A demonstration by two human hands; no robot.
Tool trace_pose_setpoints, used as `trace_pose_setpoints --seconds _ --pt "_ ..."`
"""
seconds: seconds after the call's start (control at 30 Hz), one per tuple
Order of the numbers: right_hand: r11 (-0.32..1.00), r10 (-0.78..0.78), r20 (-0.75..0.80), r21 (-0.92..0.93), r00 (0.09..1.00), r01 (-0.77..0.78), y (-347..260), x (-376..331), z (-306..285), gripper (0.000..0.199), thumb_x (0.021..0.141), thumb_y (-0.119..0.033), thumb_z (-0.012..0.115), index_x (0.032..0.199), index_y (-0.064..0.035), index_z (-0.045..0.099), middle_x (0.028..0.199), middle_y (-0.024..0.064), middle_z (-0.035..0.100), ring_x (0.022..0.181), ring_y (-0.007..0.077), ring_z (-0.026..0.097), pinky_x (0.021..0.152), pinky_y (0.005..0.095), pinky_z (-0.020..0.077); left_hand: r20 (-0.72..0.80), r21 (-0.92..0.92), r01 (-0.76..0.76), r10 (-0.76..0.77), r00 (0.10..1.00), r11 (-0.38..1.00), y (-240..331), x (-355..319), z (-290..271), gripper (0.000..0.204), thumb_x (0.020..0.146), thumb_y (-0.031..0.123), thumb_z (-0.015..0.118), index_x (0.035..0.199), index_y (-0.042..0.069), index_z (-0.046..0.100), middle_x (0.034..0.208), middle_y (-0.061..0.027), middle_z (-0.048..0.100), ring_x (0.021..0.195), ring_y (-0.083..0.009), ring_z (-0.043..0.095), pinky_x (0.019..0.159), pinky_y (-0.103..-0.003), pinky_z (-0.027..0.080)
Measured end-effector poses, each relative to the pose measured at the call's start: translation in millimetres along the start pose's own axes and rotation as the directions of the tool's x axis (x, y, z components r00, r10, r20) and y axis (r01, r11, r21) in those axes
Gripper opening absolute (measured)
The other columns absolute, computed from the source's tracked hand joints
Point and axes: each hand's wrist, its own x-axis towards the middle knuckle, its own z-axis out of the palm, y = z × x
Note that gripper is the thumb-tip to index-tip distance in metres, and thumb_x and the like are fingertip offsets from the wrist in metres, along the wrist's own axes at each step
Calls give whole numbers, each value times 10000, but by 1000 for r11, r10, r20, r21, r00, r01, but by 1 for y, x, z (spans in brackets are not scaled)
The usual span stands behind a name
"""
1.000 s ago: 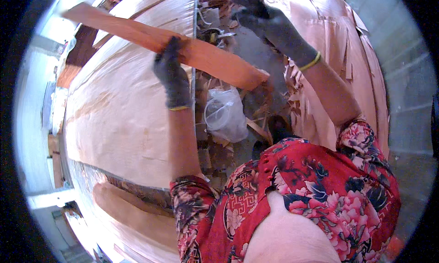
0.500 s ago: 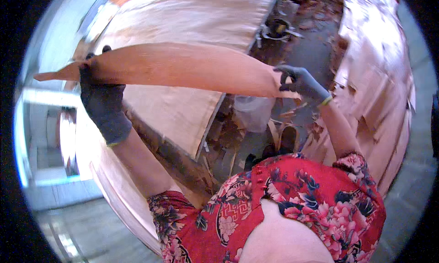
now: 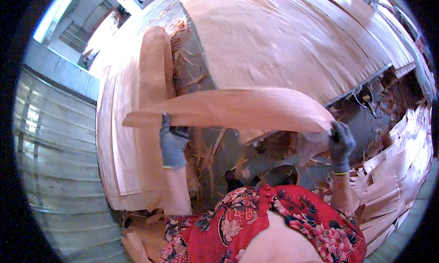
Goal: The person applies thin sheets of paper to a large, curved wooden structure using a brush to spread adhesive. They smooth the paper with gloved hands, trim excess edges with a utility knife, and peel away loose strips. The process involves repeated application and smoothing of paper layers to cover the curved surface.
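Open room between your forearms (image 3: 177, 192)
Ahead, the wood strip (image 3: 247, 108) bars your way; the sheet stack (image 3: 120, 139) flanks your left hand (image 3: 173, 147).

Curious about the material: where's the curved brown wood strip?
At the head view's centre, the brown strip is held between the grey-gloved left hand and grey-gloved right hand.

From where I'm standing, I can't read any text, label, brand, number or sign on anything here.
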Motion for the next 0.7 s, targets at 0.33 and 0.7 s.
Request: trace_pose_setpoints --seconds 0.33,0.7 --pt "890 -265 127 -349 956 293 -56 163 -53 292 749 -247 619 1010 -118 611 928 86 617 724 250 599 593 346 464 -40 -157 105 -113 993 982 -7 31 9 280 826 256 583 1031 65 581 1074 -106 596 982 -239 563 856 -403 461" --pt "892 -219 276 -333 936 307 -75 199 -7 354 678 -167 653 1020 -101 591 916 89 614 699 266 586 595 353 453 28 -51 122 -121 992 991 20 116 45 210 853 212 537 958 39 592 951 -122 627 882 -260 603 804 -402 501"
